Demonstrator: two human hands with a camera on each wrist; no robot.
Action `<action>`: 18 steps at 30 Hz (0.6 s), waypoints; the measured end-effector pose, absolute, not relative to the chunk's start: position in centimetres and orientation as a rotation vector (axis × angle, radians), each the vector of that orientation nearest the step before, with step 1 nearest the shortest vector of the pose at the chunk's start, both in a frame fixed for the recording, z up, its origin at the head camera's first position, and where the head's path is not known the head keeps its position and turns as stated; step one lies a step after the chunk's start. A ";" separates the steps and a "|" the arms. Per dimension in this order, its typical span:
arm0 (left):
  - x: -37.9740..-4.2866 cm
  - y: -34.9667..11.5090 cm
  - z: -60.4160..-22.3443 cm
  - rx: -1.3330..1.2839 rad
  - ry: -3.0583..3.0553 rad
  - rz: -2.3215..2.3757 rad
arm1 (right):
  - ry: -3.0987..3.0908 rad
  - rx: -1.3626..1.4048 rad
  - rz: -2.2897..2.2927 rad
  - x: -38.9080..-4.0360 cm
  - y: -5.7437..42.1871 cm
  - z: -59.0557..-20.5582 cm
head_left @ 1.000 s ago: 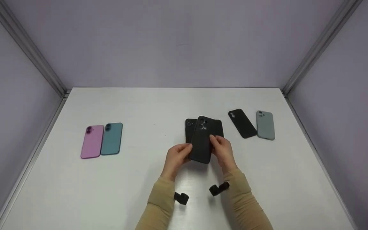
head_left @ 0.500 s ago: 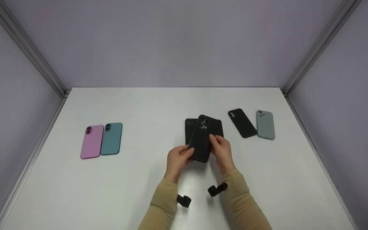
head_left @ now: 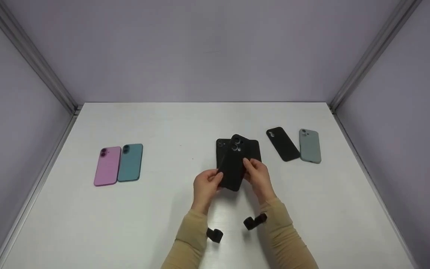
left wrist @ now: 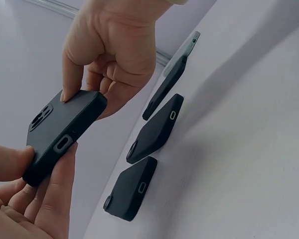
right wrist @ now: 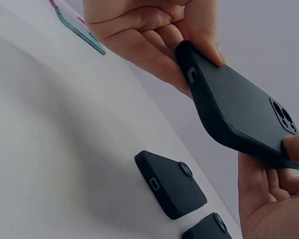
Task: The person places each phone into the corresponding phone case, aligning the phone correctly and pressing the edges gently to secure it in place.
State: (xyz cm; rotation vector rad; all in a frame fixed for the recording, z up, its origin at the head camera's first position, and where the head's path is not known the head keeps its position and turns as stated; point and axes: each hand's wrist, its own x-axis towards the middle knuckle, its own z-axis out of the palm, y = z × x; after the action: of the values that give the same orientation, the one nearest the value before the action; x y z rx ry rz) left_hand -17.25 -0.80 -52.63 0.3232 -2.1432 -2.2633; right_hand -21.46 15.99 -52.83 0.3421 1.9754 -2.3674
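Gripping a tilted black phone case (head_left: 233, 172), back side up, in mid-air above the white desk (head_left: 125, 224), with the left hand (head_left: 204, 186) low on one long edge and the right hand (head_left: 259, 177) farther up the other, closer to the camera opening (left wrist: 41, 117); with fingers (left wrist: 57, 204) clamped on the case from both sides, thumbs on top and the rest beneath; with the port opening (left wrist: 63, 144) in plain view at the near end, but with the inside hidden from every angle; apart from the second black case (head_left: 221, 151) and the third black case (head_left: 254, 149) on the desk just beyond, and well apart from the pink phone (head_left: 107, 166) and the teal phone (head_left: 130, 163) off to the left; best handled, in all likelihood, with light, even pressure along the edges, not hard across the middle, for fear of bowing a probably flexible rim; wise, too, to hold both thumbs off the camera opening, to turn the piece with both wrists together, and to stay high enough to miss both cases beyond
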 end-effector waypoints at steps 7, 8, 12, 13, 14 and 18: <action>-17.2 -1.3 -52.8 0.307 -2.170 -2.218 | 1.877 0.267 -2.350 -22.8 17.0 -51.6; -17.2 -1.3 -52.8 0.306 -2.177 -2.211 | 1.889 0.256 -2.347 -23.2 17.1 -51.3; -17.0 -1.5 -52.7 0.286 -2.226 -2.178 | 2.005 0.200 -2.295 -24.7 17.9 -50.0; -17.0 -1.5 -52.7 0.276 -2.239 -2.165 | 2.026 0.180 -2.283 -25.1 18.0 -49.6; -16.9 -1.5 -52.6 0.265 -2.249 -2.153 | 2.055 0.158 -2.260 -25.4 18.2 -49.3; -16.8 -1.6 -52.4 0.206 -2.290 -2.054 | 2.206 0.057 -2.107 -26.0 18.6 -48.2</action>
State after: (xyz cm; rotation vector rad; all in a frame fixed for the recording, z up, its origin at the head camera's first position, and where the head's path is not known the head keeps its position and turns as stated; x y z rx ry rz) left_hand -16.82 -1.57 -52.40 0.2061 -2.2899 -2.0537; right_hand -25.99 18.65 -48.16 0.0565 2.2060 -2.1072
